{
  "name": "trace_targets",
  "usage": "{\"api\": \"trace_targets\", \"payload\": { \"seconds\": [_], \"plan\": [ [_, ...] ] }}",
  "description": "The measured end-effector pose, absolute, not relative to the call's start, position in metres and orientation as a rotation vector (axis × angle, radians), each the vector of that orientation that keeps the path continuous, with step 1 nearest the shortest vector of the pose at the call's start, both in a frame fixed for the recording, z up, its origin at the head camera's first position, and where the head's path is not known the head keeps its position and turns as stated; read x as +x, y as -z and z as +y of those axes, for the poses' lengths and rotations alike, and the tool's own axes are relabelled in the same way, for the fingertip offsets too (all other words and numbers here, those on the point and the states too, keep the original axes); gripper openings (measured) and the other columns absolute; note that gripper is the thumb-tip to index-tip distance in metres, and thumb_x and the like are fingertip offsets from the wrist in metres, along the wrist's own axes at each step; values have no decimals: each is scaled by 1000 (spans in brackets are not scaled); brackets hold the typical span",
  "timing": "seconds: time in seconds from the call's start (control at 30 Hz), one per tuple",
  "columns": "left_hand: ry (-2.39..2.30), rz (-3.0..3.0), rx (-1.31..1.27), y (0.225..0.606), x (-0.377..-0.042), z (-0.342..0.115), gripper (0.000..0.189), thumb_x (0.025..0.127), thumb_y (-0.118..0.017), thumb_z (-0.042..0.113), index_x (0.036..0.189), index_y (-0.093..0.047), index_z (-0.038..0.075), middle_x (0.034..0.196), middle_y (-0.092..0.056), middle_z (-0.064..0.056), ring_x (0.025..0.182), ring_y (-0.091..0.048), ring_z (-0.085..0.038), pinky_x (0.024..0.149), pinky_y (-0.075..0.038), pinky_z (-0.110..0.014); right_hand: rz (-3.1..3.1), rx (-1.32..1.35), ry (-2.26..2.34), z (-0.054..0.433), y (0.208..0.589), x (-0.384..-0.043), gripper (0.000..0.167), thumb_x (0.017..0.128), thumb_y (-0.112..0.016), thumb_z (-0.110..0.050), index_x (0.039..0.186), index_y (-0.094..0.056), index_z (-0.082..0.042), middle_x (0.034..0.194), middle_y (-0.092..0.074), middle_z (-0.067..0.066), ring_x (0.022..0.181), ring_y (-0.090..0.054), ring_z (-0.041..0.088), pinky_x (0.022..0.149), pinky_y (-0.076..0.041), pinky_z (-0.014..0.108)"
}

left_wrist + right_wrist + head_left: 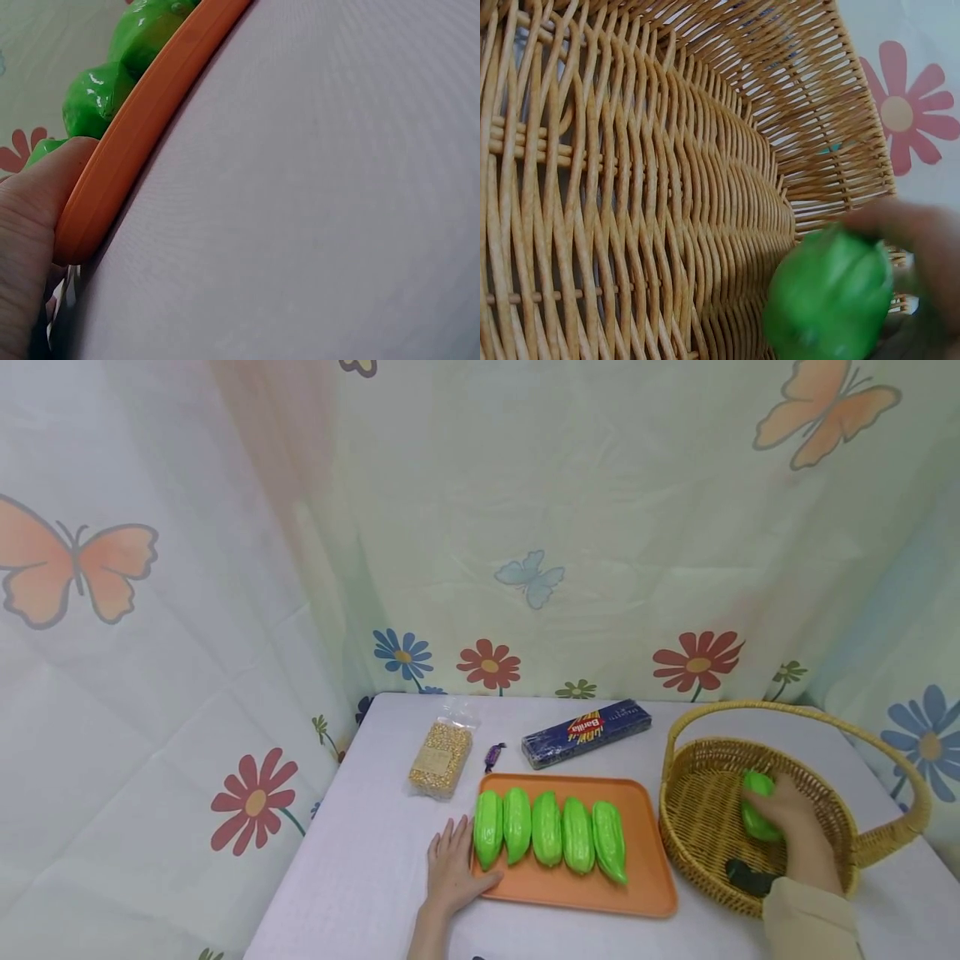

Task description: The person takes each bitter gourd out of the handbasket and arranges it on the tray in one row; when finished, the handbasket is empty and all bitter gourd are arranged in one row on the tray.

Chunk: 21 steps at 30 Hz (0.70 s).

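In the head view my right hand [786, 806] is inside the wicker basket [705, 806], gripping a glossy green ridged long vegetable [759, 806]. Up close, the right wrist view has this vegetable [829, 296] near the woven wall, with fingers [885, 221] on it. On the left, my left hand [453, 868] lies at the near left corner of an orange tray [648, 860], fingers straight and spread along its side. The left wrist view has the thumb [71, 157] over the tray's rim [124, 161]. Several similar green vegetables [547, 831] lie in a row on the tray.
Behind the tray are a bag of yellow kernels [441, 758], a small purple wrapped candy [493, 757] and a dark blue Barilla spaghetti box [587, 732]. A tall handle [795, 708] arches over the basket. A flowered curtain [600, 610] hangs behind the white-covered table [360, 827].
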<state>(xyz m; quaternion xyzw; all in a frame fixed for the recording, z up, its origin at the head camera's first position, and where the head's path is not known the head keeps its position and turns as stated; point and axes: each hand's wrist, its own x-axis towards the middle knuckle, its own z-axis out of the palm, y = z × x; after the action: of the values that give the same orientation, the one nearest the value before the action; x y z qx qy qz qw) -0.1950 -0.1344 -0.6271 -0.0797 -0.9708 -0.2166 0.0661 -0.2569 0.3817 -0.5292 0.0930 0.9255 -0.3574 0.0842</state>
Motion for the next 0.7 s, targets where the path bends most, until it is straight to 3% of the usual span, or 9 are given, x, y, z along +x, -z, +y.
{"api": "trace_targets", "payload": {
  "seconds": [0.2, 0.43, 0.7],
  "plan": [
    [653, -2913, -244, 624, -194, -135, 104, 64, -57, 74, 143, -32, 11, 145, -34, -8, 135, -21, -31, 105, -12, -52, 2840, 129, 1095, 367, 516, -262, 81, 94, -38, -42, 137, 1, 15, 124, -18, 48, 104, -31, 61, 76, -38, 63],
    [666, -2924, -238, 622, -194, -135, 105, 64, -57, 74, 143, -31, 11, 145, -33, -8, 135, -19, -30, 106, -11, -51, 2880, 91, 1178, 349, 496, -263, 82, 94, -40, -42, 139, 0, 13, 115, -32, 41, 92, -44, 50, 59, -47, 43],
    [686, -2938, -231, 623, -193, -133, 105, 64, -58, 73, 143, -31, 11, 146, -32, -8, 135, -18, -30, 106, -10, -52, 2894, 51, 1200, 327, 476, -260, 82, 94, -40, -44, 140, 0, 11, 113, -36, 41, 89, -47, 46, 57, -45, 38]
  ]
}}
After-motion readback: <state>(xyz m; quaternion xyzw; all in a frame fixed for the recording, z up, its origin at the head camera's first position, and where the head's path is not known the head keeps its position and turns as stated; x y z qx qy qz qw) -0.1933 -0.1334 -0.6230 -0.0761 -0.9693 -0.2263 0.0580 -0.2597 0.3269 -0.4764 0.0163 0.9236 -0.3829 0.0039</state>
